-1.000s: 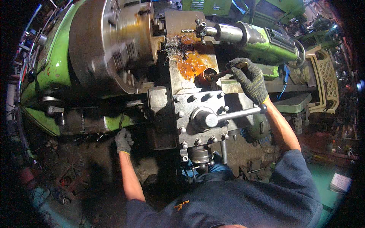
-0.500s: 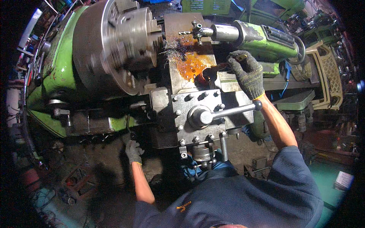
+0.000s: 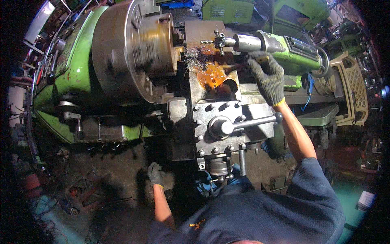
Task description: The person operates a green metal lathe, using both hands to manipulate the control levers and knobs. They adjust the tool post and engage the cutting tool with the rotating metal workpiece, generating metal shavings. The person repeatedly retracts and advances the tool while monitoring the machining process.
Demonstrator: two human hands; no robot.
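My right hand (image 3: pixel 267 79), in a grey knit glove, is closed round the yellowish handle of a slim brush-like tool (image 3: pixel 263 59). The tool's brownish end points left, above a dark round cup (image 3: pixel 231 84) on the lathe's cross slide. Amber oil (image 3: pixel 212 76) and metal chips lie beside the cup. My left hand (image 3: pixel 155 174), also gloved, hangs below the lathe's front edge, apart from the lever (image 3: pixel 141 131). Its fingers look loosely bent and apart, with nothing visible in them. The large chuck (image 3: pixel 122 53) and the workpiece (image 3: pixel 156 42) are blurred, with an amber streak across the workpiece.
A square tool post (image 3: pixel 219 126) with a long ball-ended handle (image 3: pixel 256 122) stands between my arms. The green tailstock (image 3: pixel 280 46) carries a drill bit (image 3: pixel 207 42) pointing at the chuck. Curly chips (image 3: pixel 197 57) lie below the bit. A beige plastic frame (image 3: pixel 352 89) stands at the right.
My left hand has left the lever and dropped lower. The tool in my right hand has risen out of the cup. The view has shifted slightly, and an amber streak now shows on the workpiece.
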